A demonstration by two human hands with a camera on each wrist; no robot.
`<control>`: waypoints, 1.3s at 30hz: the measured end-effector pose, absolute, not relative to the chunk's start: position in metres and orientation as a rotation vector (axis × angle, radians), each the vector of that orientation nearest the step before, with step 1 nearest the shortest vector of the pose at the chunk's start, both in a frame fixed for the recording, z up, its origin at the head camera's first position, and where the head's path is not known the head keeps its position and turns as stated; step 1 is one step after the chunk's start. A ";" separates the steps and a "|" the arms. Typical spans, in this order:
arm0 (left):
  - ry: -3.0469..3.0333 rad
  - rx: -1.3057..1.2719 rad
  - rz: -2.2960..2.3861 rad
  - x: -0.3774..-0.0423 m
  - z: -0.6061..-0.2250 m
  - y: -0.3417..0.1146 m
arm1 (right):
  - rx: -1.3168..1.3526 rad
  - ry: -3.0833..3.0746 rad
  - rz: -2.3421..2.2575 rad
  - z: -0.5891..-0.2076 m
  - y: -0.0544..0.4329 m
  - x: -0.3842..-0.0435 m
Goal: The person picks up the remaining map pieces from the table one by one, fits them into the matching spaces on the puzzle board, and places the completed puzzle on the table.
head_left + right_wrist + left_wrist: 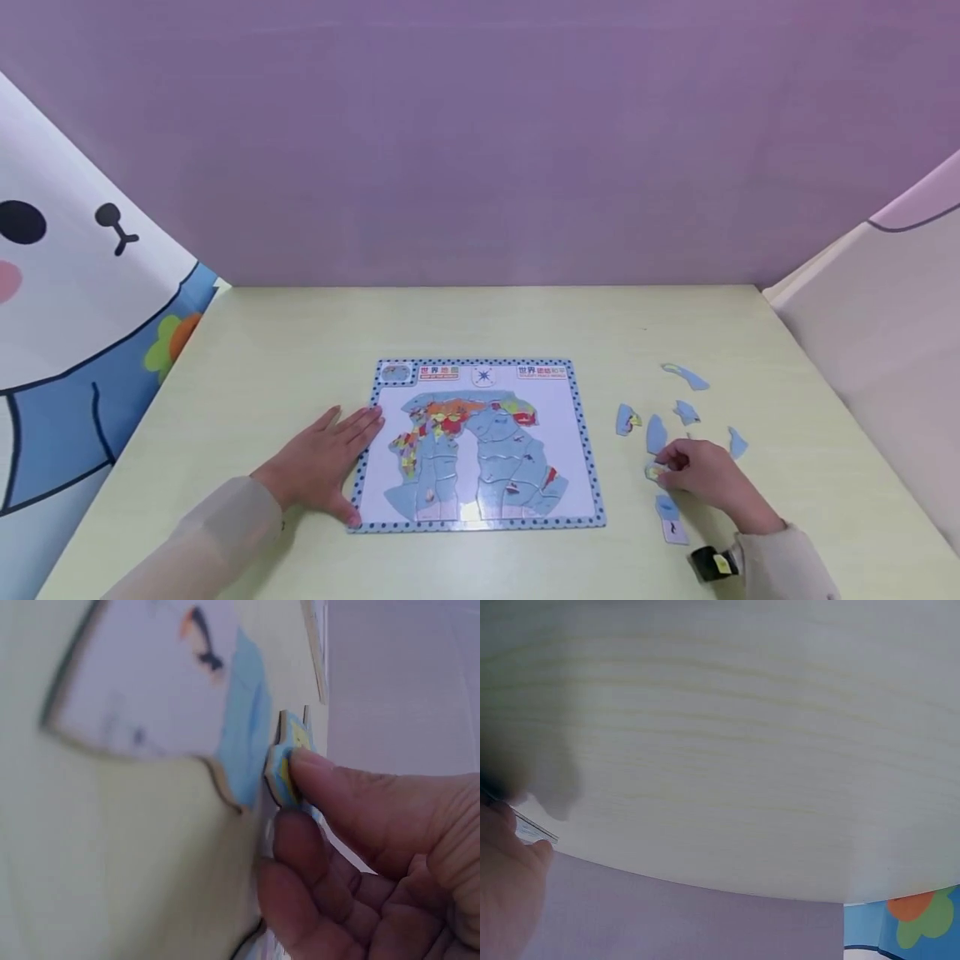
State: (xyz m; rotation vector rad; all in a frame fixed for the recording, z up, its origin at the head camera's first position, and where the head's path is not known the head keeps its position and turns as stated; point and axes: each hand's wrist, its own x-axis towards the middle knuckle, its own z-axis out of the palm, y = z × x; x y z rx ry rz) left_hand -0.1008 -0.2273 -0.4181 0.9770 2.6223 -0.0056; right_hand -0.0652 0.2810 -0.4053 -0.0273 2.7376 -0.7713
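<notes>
A world-map puzzle board (558, 429) with a dotted blue border lies flat, partly filled with pieces. A bare strip runs down between its two groups of pieces. My left hand (322, 458) rests spread at the board's left edge, fingertips on the border; only part of this hand (510, 885) shows in the left wrist view. To the right of the board, my right hand (708, 479) pinches a small blue and yellow puzzle piece (281, 776) between thumb and fingers, close to the tabletop. Nearby lies a penguin piece (150, 682), blue and pale.
Several loose pieces lie about the right hand: a long curved piece (686, 377), a blue piece (656, 433), a blue and yellow piece (627, 419) and a pointed piece (738, 442). A purple backdrop (480, 167) closes off the table's far side.
</notes>
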 end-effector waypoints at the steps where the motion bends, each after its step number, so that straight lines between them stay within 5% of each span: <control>1: 2.625 0.982 -0.003 -0.101 -0.419 -0.227 | -0.020 2.739 -0.780 -0.405 0.281 -0.064; 39: 2.650 0.987 0.030 -0.098 -0.420 -0.227 | -0.226 2.566 -1.260 -0.408 0.205 -0.078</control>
